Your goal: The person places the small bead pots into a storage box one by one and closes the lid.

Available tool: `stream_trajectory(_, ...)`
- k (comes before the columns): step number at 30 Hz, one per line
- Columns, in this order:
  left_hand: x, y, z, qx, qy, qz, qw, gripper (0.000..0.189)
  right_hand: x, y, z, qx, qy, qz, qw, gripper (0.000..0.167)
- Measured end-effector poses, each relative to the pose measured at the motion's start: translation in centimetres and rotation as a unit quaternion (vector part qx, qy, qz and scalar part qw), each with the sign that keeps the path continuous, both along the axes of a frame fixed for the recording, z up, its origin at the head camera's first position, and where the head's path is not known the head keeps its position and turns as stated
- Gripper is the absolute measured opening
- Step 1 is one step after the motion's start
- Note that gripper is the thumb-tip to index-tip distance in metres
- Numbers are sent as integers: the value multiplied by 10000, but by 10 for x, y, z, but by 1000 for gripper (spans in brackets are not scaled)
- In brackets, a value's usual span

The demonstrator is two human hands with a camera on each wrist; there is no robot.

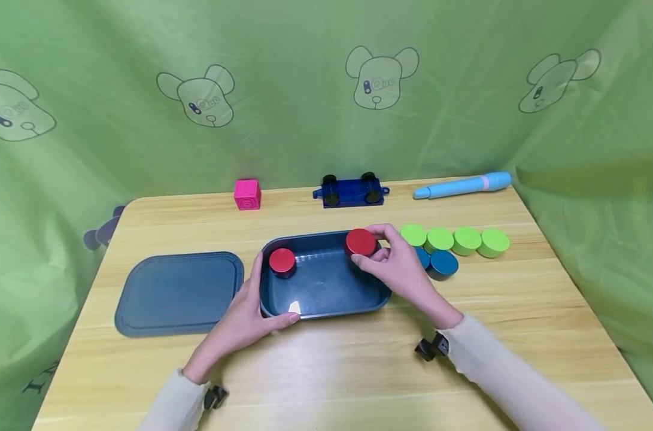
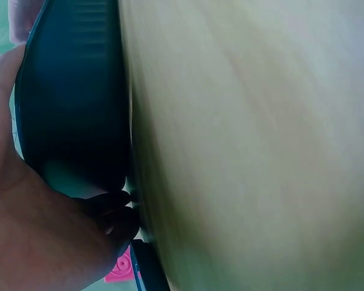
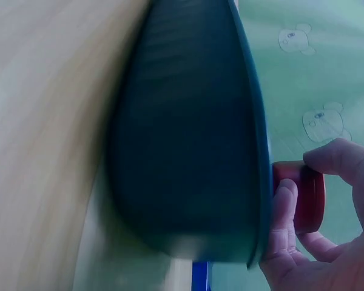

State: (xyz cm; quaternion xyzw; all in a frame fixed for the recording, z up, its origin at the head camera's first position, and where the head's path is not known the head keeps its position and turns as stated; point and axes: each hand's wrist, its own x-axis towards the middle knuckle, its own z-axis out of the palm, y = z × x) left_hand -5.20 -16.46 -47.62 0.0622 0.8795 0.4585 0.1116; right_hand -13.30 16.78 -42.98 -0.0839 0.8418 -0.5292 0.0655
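Note:
My left hand [image 1: 244, 320] grips the left end of a dark blue plastic box [image 1: 321, 287], its thumb along the front rim and its fingers round the end wall. In the left wrist view the fingers wrap the lower side of the box. Between thumb and fingers my right hand [image 1: 398, 269] pinches a red round block [image 1: 361, 242] over the back right corner of the box. The right wrist view shows that held block at rim height. Another red round block [image 1: 282, 262] stands inside the box at the left.
Left of the box lies its flat dark blue lid [image 1: 181, 293]. Several green round blocks [image 1: 466, 239] and two blue ones [image 1: 443, 264] stand to the right. A pink cube [image 1: 248, 194], a blue wheeled toy base [image 1: 353, 191] and a light blue pen-shaped thing [image 1: 461, 186] line the back edge.

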Motion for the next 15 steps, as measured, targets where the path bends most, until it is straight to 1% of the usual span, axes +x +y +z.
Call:
stream_trajectory(6,1,0,1,-11,-48,11,10000,136,-1,-23,-3,256,26,106,9996,62)
stream_trajectory(11,1,0,0,-20,-50,15,10000,136,0,-40,-10,602,75,174,9980,62)
stream_trajectory(15,0,1,1,-17,-20,20,10000,136,-1,-51,-17,731,8,285,9969,64)
